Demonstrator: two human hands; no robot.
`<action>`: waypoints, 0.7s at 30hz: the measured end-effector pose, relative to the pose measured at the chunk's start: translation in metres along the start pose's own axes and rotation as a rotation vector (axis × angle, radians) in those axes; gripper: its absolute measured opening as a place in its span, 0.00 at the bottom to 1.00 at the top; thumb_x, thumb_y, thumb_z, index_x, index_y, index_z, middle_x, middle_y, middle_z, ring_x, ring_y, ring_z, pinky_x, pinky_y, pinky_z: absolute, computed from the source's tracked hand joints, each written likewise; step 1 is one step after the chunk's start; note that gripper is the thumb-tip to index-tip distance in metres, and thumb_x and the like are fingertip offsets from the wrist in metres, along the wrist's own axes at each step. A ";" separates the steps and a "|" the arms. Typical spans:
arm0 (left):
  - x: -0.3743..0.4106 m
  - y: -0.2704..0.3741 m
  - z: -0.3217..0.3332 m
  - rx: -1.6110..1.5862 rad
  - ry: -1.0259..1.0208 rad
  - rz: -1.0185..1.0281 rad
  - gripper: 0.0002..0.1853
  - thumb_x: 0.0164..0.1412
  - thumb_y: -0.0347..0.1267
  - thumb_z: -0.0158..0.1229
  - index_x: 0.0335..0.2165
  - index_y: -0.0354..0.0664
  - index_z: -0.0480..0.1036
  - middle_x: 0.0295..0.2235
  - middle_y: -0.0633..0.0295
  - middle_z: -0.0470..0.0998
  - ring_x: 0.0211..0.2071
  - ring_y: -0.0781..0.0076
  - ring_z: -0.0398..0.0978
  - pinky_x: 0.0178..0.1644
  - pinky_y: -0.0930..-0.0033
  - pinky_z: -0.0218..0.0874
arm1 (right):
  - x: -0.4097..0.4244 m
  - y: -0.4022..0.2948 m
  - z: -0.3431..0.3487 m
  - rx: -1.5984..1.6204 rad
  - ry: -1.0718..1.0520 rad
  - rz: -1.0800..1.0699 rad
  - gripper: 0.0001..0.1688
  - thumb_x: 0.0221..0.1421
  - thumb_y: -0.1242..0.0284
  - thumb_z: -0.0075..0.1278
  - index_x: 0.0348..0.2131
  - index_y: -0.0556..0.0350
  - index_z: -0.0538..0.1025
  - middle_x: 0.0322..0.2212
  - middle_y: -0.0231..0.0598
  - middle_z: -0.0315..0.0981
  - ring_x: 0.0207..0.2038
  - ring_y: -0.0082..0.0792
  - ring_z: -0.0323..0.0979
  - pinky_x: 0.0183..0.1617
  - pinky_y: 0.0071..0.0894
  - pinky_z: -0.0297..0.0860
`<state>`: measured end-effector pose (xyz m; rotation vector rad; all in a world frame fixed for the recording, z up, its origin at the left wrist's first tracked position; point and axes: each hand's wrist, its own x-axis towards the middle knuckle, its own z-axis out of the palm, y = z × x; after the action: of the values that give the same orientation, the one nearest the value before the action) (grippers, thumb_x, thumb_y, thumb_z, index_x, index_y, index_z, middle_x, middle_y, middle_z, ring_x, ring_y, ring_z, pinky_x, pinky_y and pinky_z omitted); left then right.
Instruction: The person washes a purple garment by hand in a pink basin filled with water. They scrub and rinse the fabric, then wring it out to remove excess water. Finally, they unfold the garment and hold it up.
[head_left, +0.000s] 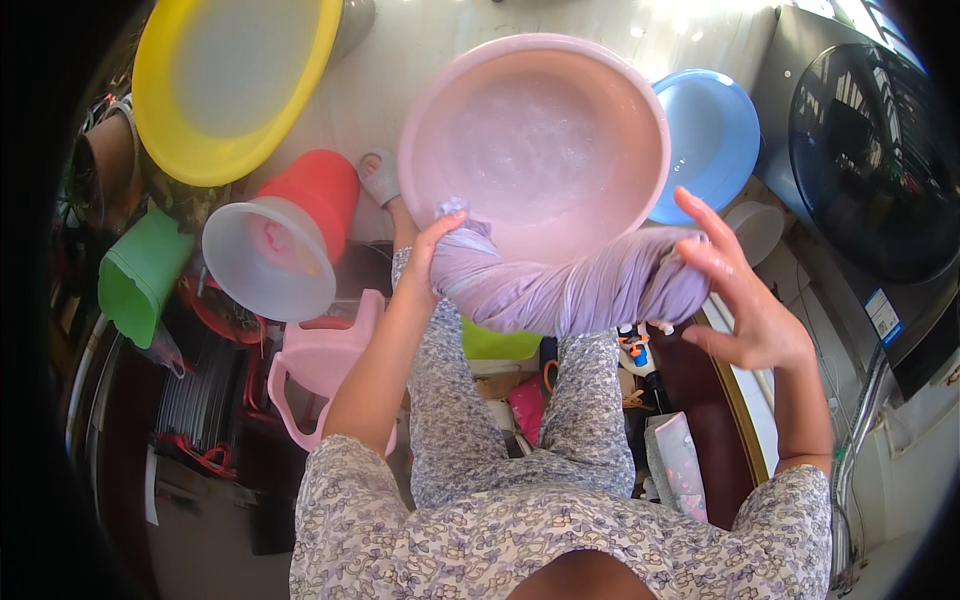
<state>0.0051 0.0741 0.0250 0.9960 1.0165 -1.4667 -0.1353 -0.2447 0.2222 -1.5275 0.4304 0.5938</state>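
A twisted roll of lilac cloth (555, 289) stretches across in front of me, over the near rim of a large pink basin (525, 150) that holds cloudy water. My left hand (435, 247) grips the roll's left end, thumb on top. At the other end, my right hand (724, 292) has its fingers spread and apart; the fingertips are beside the cloth, and whether they touch it is hard to tell.
A blue basin (709, 142) stands right of the pink one, near a black round appliance door (874, 161). To the left are a yellow basin (304, 97), a red bucket (319, 187), a translucent tub (270, 259), a green container (142, 270) and a pink plastic chair (322, 360).
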 end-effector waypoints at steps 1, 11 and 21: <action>0.002 -0.006 0.003 0.043 -0.061 -0.083 0.15 0.53 0.37 0.58 0.35 0.37 0.70 0.30 0.54 0.76 0.31 0.62 0.76 0.39 0.60 0.69 | -0.002 -0.016 0.002 -0.213 -0.059 -0.067 0.54 0.33 0.89 0.58 0.60 0.37 0.62 0.64 0.51 0.39 0.65 0.54 0.43 0.61 0.49 0.57; 0.027 -0.063 0.051 0.667 -0.462 -0.350 0.19 0.55 0.37 0.58 0.41 0.32 0.76 0.38 0.56 0.78 0.39 0.70 0.76 0.47 0.70 0.64 | 0.018 -0.057 0.029 -0.251 -0.229 -0.646 0.34 0.42 0.56 0.61 0.46 0.51 0.69 0.42 0.38 0.65 0.36 0.40 0.67 0.40 0.38 0.68; 0.006 -0.061 0.038 -0.187 -0.097 -0.033 0.21 0.57 0.40 0.55 0.41 0.33 0.69 0.32 0.50 0.77 0.33 0.58 0.77 0.42 0.57 0.69 | 0.011 -0.036 0.042 -0.090 0.066 -0.675 0.23 0.39 0.71 0.61 0.39 0.51 0.73 0.36 0.37 0.69 0.36 0.38 0.70 0.44 0.42 0.69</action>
<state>-0.0590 0.0425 0.0357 0.7707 1.0819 -1.4040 -0.1092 -0.2003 0.2446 -1.6588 -0.0776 0.0338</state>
